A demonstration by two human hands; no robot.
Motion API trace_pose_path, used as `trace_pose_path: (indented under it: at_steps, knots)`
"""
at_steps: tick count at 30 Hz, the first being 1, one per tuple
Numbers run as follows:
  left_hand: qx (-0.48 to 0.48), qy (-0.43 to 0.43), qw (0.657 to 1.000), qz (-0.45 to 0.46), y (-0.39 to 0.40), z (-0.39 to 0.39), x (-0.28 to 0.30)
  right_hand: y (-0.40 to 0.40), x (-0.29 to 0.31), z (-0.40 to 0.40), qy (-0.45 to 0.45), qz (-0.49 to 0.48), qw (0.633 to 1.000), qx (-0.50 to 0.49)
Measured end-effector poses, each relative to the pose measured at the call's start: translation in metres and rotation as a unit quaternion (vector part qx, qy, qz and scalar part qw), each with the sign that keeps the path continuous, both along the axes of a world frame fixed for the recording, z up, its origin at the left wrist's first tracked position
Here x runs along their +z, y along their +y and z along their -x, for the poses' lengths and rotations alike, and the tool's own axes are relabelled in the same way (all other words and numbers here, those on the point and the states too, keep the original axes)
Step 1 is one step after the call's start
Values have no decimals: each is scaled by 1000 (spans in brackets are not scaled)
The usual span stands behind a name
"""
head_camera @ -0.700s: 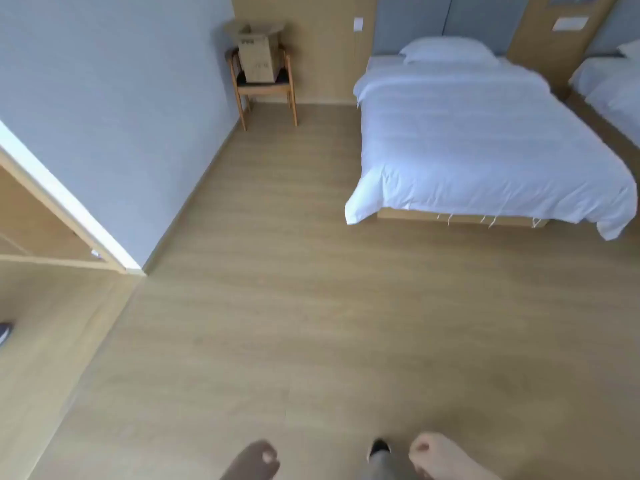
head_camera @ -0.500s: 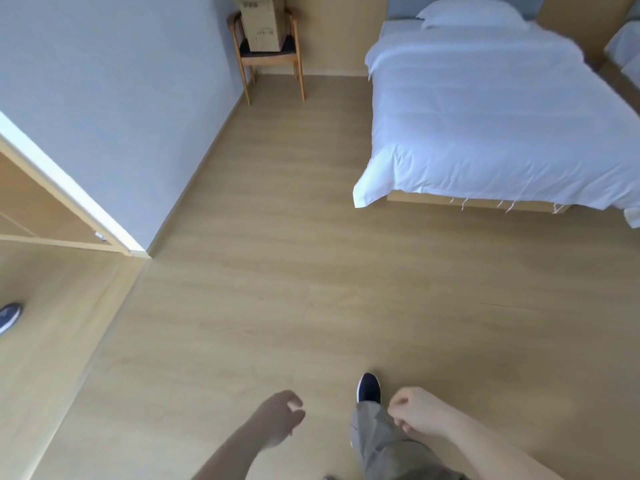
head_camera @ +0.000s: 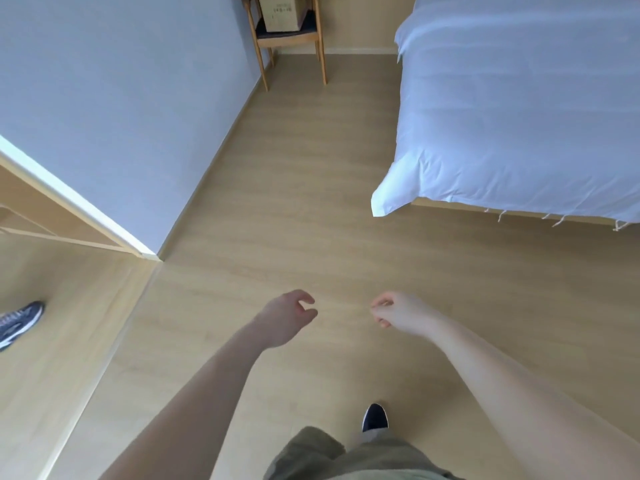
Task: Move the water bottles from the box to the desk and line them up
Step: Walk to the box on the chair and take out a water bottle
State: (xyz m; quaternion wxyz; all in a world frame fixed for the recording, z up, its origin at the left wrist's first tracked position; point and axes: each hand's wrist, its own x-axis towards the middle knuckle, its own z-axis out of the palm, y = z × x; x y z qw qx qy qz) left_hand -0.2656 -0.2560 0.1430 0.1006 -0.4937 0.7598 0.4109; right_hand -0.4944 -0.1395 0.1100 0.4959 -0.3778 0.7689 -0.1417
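Bottles can't be seen yet; the box [head_camera: 280, 12] sits on the chair [head_camera: 286, 38] far ahead, closer than before. Left hand [head_camera: 284, 318] and right hand [head_camera: 401, 311] are loosely curled, nothing held, now raised.

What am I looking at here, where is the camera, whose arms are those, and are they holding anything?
The camera sits on a person's head and looks forward and down, so the bare arms reaching into the picture are that person's own. The left hand and the right hand hang loosely curled in front of the body and hold nothing. Below them you see the wearer's trousers and one dark shoe on the wooden floor. Ahead, against the far wall, a cardboard box stands on a wooden chair. A bed with white bedding is on the right. At the left edge is another shoe. No bottles or desk are visible.
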Motion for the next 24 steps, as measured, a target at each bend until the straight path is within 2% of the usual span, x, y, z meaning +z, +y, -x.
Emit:
trace_pose_path:
  at_steps: [6,15,24]
  knots:
    - [32,25,999,3,-73,31,13,-69,17,34,-19,9,1000,-14]
    - [40,50,998,-20,-212,48,-20,-215,12,60,-5,-21,1000,-18]
    - [17,1,999,-48,-356,66,-36,-355,12,91,-15,-25,998,-59]
